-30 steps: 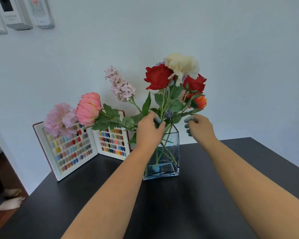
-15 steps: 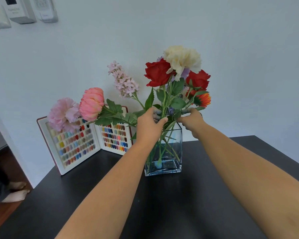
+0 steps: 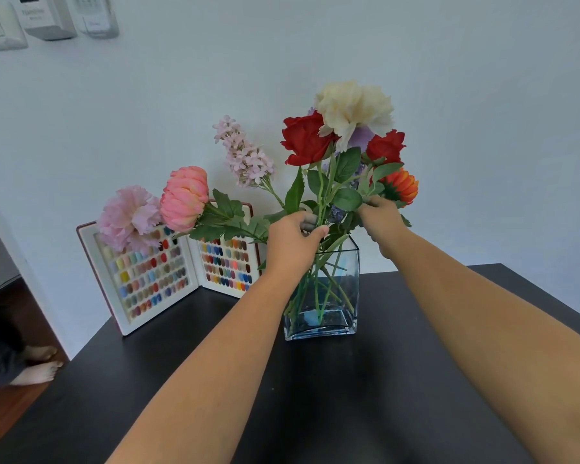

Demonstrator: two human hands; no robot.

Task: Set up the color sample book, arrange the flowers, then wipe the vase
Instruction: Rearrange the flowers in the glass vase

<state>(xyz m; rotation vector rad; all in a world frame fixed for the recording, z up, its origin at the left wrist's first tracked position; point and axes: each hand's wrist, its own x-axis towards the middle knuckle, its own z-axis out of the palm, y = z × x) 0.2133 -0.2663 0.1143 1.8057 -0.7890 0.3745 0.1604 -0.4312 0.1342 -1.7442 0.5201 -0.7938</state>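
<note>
- Nearest, the dark tabletop point(image 3: 365, 396) carries everything; both forearms reach across it toward the one clear square vase point(image 3: 335, 296) standing near its middle.
- The left hand point(image 3: 290, 242) is curled around the bunched stems point(image 3: 320, 209) just above the vase rim, holding them together.
- The right hand point(image 3: 380, 222) reaches in among the leaves on the far right side of the bunch, fingers bent as if pinching a stem or leaf by the orange flower point(image 3: 400, 185); the exact grip is hidden by foliage.
- The step in hand looks like arranging the flowers. The next move likely calls for steadying the bunch while nudging single stems apart without tipping the glass.
- Blooms I can count: two red roses point(image 3: 303, 140), one cream flower point(image 3: 354, 107), one orange, one pink spike point(image 3: 243, 152), one coral bloom point(image 3: 185, 195), one pale pink bloom point(image 3: 128, 216), with some purple half hidden.
- Behind and to the left, one color sample book point(image 3: 154, 272) stands open against the wall, already set up.
- No cloth for wiping shows.
</note>
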